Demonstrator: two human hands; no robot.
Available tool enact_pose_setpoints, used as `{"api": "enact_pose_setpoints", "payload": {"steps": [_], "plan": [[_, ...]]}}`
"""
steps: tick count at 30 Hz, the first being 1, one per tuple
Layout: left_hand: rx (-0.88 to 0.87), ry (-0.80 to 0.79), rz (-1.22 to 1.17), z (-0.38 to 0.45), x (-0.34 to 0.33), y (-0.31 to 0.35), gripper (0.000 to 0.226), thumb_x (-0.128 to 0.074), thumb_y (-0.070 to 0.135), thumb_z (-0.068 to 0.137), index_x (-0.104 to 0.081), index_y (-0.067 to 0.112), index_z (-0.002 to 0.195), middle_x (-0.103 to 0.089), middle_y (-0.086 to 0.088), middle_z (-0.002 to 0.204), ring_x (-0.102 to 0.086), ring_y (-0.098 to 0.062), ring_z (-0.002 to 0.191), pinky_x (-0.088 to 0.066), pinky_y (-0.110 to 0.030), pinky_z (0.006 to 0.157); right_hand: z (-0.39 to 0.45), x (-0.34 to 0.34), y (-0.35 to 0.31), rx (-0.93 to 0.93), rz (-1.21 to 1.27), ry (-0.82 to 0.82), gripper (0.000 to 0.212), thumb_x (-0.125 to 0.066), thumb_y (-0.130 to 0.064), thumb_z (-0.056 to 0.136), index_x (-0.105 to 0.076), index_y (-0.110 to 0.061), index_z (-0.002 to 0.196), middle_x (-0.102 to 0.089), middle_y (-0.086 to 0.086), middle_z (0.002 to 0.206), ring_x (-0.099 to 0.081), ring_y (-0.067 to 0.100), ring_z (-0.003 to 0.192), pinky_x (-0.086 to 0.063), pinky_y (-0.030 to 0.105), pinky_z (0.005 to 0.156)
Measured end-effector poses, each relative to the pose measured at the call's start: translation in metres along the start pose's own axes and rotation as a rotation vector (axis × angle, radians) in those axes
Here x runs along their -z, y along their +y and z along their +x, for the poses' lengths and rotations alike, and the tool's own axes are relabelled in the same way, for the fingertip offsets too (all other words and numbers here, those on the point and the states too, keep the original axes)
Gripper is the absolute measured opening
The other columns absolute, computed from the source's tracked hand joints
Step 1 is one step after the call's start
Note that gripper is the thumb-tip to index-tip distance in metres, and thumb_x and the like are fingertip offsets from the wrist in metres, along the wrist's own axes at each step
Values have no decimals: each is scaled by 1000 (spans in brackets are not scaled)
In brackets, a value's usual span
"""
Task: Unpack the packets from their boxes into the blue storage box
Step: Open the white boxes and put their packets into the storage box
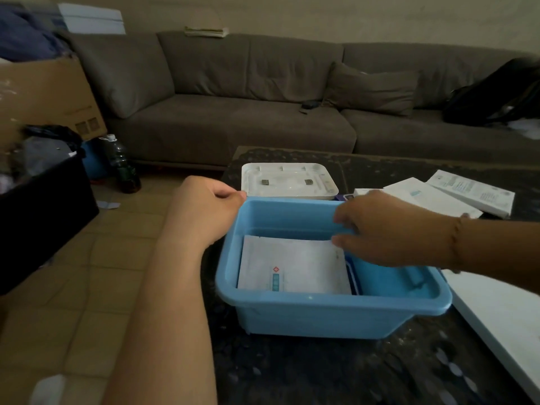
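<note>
The blue storage box [327, 314] stands on the dark table in the middle of the head view. Inside it lies a flat white packet [292, 267] with a red cross mark, and a dark-edged packet shows at its right side. My left hand [204, 209] grips the box's far left corner at the rim. My right hand [388, 229] reaches over the far right part of the rim, thumb and fingers curled round the rim's edge. White packet boxes [455, 194] lie on the table at the right, behind my right wrist.
A white lid [287, 181] lies upside down just behind the blue box. A white board [502, 314] sits at the table's right edge. A grey sofa [263, 112] stands beyond. On the floor at left are a dark bottle [124, 168], a black bin [43, 206] and a cardboard carton [49, 97].
</note>
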State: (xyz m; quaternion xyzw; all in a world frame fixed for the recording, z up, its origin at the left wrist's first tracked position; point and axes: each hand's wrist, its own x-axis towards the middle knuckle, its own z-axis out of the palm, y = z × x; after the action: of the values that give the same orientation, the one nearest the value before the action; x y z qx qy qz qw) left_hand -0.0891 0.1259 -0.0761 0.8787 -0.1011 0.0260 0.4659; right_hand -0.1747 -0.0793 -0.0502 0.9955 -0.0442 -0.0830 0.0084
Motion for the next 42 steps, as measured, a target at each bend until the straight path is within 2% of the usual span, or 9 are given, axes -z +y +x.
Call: {"api": "enact_pose_setpoints", "payload": {"steps": [3, 7, 10, 16, 32, 35, 37, 39, 42], "plan": [[-3, -8, 2, 0, 0, 2, 20, -63, 30, 95, -68, 32, 75, -61, 15, 73, -56, -3, 72, -37, -21, 54, 0, 3, -5, 524, -141, 110, 55, -40, -60, 91, -44, -33, 138, -50, -8, 139, -50, 9, 122, -45, 26, 101], [-22, 0, 3, 0, 2, 1, 18, -63, 31, 94, -70, 31, 78, -63, 15, 73, -59, -4, 72, -43, -22, 58, 29, -19, -9, 915, -198, 10, 81, -52, -49, 93, -10, -21, 156, -9, -3, 164, -7, 11, 150, -5, 23, 119], [-32, -29, 36, 0, 5, -1, 23, -62, 31, 95, -65, 35, 73, -62, 15, 73, -59, -3, 72, -40, -21, 56, 41, -27, -8, 911, -226, -64, 95, -55, -47, 92, 11, -21, 155, 16, -6, 163, 16, 5, 148, 11, 21, 117], [-39, -27, 37, 4, 4, -2, 27, -63, 34, 95, -64, 34, 68, -67, 12, 75, -62, -5, 72, -41, -21, 56, 48, -40, -6, 943, -225, -102, 93, -47, -51, 96, 20, -18, 152, 28, -2, 160, 23, 6, 147, 13, 26, 119], [4, -21, 15, 7, 0, 3, 20, -61, 39, 95, -71, 31, 80, -69, 11, 75, -63, -4, 72, -43, -23, 57, 54, -58, -9, 911, -84, -167, 89, -52, -49, 94, 6, -25, 156, 14, -6, 164, 14, 6, 149, 16, 19, 115], [-7, 9, 56, 8, 0, 7, 16, -62, 38, 94, -73, 28, 89, -72, 8, 84, -65, -10, 81, -51, -31, 74, 48, -54, -6, 908, -72, -84, 85, -46, -52, 95, 5, -21, 156, 13, 0, 164, 14, 13, 150, 3, 39, 123], [-80, 116, 94, 10, -3, 13, 14, -64, 36, 93, -74, 27, 97, -72, 5, 92, -65, -13, 88, -51, -34, 83, 36, -38, 2, 821, 7, -6, 83, -45, -53, 95, -1, -20, 157, 12, -2, 164, 14, 11, 150, 6, 31, 121], [-197, 274, 43, 11, -8, 26, 7, -62, 35, 93, -68, 36, 96, -68, 12, 92, -62, -1, 84, -47, -23, 80, 15, -8, 18, 712, 125, 87, 73, -44, -53, 96, -16, -22, 156, 6, -6, 165, 9, 7, 150, 2, 24, 119], [-470, 465, -78, -6, -27, 61, 13, -52, 42, 95, -65, 39, 95, -65, 19, 83, -57, 10, 76, -40, -4, 72, -33, 27, 61, 543, 257, 384, 54, -43, -47, 98, -41, -22, 146, -28, -4, 159, -27, 11, 146, -30, 24, 115]]}}
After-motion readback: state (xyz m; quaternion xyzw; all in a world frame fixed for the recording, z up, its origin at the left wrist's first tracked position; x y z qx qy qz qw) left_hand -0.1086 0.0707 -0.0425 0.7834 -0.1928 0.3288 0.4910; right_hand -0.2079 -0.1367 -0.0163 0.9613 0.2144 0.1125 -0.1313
